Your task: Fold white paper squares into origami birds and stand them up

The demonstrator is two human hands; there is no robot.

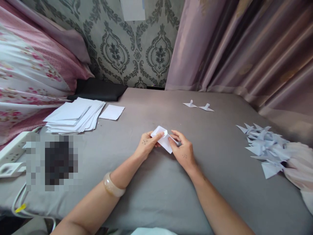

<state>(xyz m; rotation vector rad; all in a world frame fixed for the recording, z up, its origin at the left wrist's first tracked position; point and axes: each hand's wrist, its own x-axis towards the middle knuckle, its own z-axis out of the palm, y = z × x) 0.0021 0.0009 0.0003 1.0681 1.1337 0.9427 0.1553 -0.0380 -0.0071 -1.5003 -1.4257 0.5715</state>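
Note:
Between my two hands is a partly folded piece of white paper (167, 144), held just above the grey cloth surface (156, 182). My left hand (147, 143) pinches its left side, thumb on top and fingers underneath. On the right side, my right hand (183, 148) grips the paper with its thumb, and the index finger is raised and bent behind it. A raised fold shows near the left thumb tip. Some fingers of both hands are hidden behind the paper and palms.
Left are a stack of white paper (73, 117), a single sheet (112, 112), a black flat item (97, 89), and a white power strip (14, 147) with cables. Two folded paper shapes (206, 107) sit at the back right. A pile of folded paper shapes (266, 143) lies far right.

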